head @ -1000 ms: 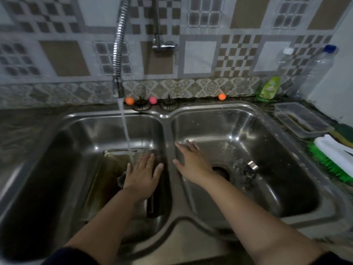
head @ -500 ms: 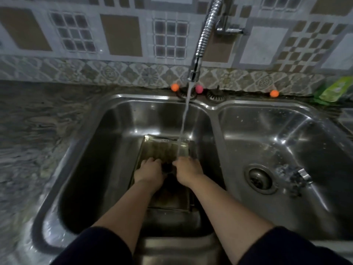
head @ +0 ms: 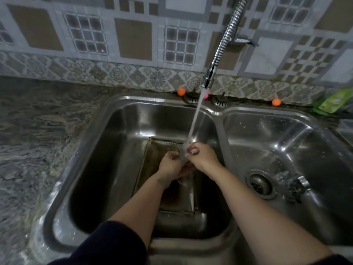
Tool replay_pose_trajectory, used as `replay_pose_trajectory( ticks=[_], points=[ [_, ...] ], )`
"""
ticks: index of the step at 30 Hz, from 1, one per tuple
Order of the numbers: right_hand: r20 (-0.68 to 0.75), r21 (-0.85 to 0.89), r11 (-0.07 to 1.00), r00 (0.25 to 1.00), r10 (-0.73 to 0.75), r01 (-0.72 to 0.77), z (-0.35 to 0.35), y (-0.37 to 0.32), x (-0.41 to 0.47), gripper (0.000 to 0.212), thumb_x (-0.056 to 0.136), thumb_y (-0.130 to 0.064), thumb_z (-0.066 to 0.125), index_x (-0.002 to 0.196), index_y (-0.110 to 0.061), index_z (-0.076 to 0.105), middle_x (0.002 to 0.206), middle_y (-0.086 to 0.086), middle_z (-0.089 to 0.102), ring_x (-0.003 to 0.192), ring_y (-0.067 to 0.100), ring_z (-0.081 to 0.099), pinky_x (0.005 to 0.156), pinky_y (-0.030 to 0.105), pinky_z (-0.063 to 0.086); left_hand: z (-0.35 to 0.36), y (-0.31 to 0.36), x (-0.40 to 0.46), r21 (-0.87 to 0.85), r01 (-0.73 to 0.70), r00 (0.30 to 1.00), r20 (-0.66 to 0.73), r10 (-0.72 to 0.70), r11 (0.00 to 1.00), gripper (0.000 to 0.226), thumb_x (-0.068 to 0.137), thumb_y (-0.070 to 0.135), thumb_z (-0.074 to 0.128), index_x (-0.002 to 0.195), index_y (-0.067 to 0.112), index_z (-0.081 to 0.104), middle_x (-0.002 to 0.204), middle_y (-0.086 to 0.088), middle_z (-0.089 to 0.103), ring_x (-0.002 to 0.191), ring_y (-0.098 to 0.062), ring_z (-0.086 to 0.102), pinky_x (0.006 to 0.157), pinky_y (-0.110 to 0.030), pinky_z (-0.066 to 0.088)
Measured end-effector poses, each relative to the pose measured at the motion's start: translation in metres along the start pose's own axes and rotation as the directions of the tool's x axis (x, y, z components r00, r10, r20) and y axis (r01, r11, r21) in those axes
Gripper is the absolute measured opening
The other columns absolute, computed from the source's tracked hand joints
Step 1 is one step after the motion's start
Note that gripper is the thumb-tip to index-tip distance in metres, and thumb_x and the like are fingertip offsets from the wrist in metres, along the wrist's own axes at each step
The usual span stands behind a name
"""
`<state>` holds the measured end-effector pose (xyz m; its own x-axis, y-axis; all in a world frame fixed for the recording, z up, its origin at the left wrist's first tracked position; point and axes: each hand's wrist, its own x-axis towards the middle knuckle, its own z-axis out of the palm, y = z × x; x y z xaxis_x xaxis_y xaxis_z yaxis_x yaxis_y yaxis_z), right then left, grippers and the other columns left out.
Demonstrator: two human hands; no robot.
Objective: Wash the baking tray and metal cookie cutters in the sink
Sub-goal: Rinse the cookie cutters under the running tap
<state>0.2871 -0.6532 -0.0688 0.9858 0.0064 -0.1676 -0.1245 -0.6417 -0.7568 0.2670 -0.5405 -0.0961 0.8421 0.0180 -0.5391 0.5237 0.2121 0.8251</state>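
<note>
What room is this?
Most likely a home kitchen: a steel double sink, a bendy tap running water, a baking tray in the left basin, and patterned wall tiles.

Patterned tile wall (head: 133,39) behind — mottled stone counter (head: 38,131) at left, dim light.

The baking tray (head: 152,169) lies in the left basin (head: 114,150) under the tap (head: 208,79), both hands above it. Metal cutters (head: 292,183) sit right of the right basin's drain (head: 260,183). Tabletop (head: 38,131) spreads left.
</note>
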Motion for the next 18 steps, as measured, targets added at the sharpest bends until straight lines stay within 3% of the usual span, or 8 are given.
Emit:
replay_pose_trajectory(
  ticks=[1,3,5,7,10,13,16,18],
  points=[
    [-0.001,-0.016,1.000,1.000,-0.020,0.020,-0.002,0.000,-0.002,0.015,0.088,-0.016,0.064,0.102,-0.021,0.064,0.086,-0.008,0.060,0.081,0.010,0.059,0.065,0.018,0.046,0.001,0.003,-0.002,-0.117,0.044,0.998,0.040,-0.039,0.992,0.027,0.093,0.008,0.056,0.119,0.008,0.049,0.098,-0.015,0.064,0.059,-0.015,0.069,0.054,-0.030,0.058],
    [-0.001,-0.021,0.999,0.999,-0.050,0.050,-0.005,0.003,-0.007,0.017,0.089,-0.013,0.062,0.101,-0.025,0.059,0.078,-0.014,0.055,0.072,0.002,0.054,0.056,0.013,0.040,0.003,0.008,-0.003,-0.217,0.064,0.997,0.059,-0.053,0.974,0.022,0.098,0.013,0.045,0.118,0.011,0.054,0.110,-0.018,0.065,0.073,-0.019,0.069,0.055,-0.031,0.056],
    [0.018,-0.034,0.998,0.998,-0.061,0.062,-0.006,0.007,-0.010,0.024,0.088,-0.009,0.060,0.106,-0.025,0.055,0.078,-0.014,0.054,0.069,-0.003,0.050,0.055,0.011,0.037,0.005,0.011,-0.004,-0.206,0.031,0.999,0.043,-0.023,0.978,0.019,0.101,0.020,0.042,0.111,0.015,0.057,0.109,-0.014,0.065,0.085,-0.022,0.065,0.062,-0.032,0.055],
    [0.063,-0.015,0.999,0.997,-0.039,0.040,-0.005,0.010,-0.012,0.031,0.087,-0.005,0.060,0.109,-0.026,0.052,0.084,-0.011,0.056,0.075,-0.001,0.053,0.059,0.011,0.040,0.006,0.011,-0.003,-0.117,-0.029,1.000,0.004,0.030,0.993,0.012,0.101,0.021,0.046,0.102,0.017,0.057,0.101,-0.011,0.065,0.084,-0.021,0.065,0.070,-0.035,0.057],
    [0.153,0.267,0.952,0.982,0.114,-0.152,-0.001,0.010,-0.011,0.018,0.092,-0.017,0.059,0.107,-0.025,0.055,0.105,0.000,0.060,0.095,0.014,0.061,0.081,0.029,0.055,0.002,0.006,-0.001,-0.074,-0.119,0.993,0.000,0.120,0.990,0.011,0.098,0.016,0.051,0.106,0.010,0.057,0.104,-0.019,0.065,0.086,-0.027,0.066,0.084,-0.044,0.057],
    [0.218,0.505,0.814,0.955,0.200,-0.286,0.005,0.009,-0.010,0.007,0.097,-0.022,0.053,0.098,-0.021,0.060,0.111,0.010,0.063,0.098,0.023,0.064,0.085,0.037,0.057,-0.003,0.004,-0.004,-0.136,-0.133,0.989,0.049,0.140,0.982,0.025,0.099,0.018,0.051,0.119,0.003,0.055,0.114,-0.021,0.065,0.104,-0.033,0.065,0.093,-0.046,0.053],
    [0.160,0.378,0.903,0.975,0.156,-0.206,0.008,0.007,-0.006,0.009,0.094,-0.016,0.058,0.099,-0.023,0.059,0.109,0.004,0.065,0.099,0.018,0.064,0.090,0.036,0.055,-0.004,0.005,-0.005,-0.202,-0.118,0.992,0.011,0.123,0.972,0.033,0.098,0.020,0.054,0.124,0.002,0.048,0.114,-0.020,0.064,0.103,-0.034,0.065,0.094,-0.048,0.052],
    [0.110,0.297,0.949,0.991,0.074,-0.104,0.006,0.001,-0.006,0.025,0.089,-0.009,0.062,0.109,-0.024,0.058,0.103,-0.004,0.063,0.101,0.015,0.062,0.089,0.029,0.053,-0.005,0.007,-0.003,-0.182,-0.099,0.995,-0.028,0.095,0.978,0.031,0.097,0.011,0.052,0.127,0.009,0.046,0.111,-0.016,0.062,0.093,-0.028,0.064,0.090,-0.047,0.051]
  ],
)
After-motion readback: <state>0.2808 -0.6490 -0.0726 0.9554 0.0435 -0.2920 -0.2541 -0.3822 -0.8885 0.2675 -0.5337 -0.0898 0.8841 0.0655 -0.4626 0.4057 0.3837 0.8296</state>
